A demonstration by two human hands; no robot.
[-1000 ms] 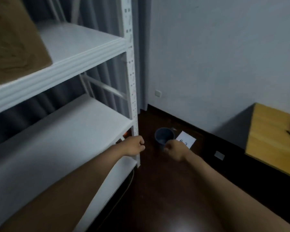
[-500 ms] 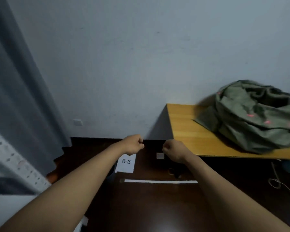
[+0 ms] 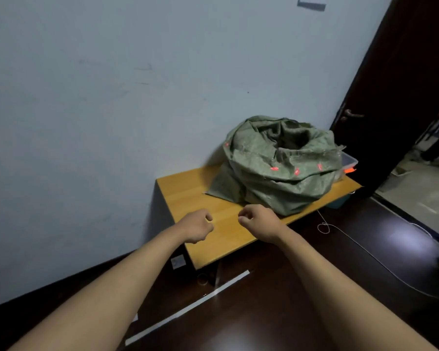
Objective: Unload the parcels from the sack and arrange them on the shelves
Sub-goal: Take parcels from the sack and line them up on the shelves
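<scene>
Nearest, the left hand (image 3: 197,228) and right hand (image 3: 257,222) are held out side by side over the near end of the wooden table (image 3: 188,191), fingers loosely curled and nothing gripped in either. Just beyond the right hand, and further from the left, the sack (image 3: 279,163) is seen slumped on the table against the wall: crumpled green fabric dotted with small red marks, its mouth rolled open at the top, though the dark inside cannot be made out. Behind the sack, a clear plastic tub (image 3: 349,162) is partly hidden.
</scene>
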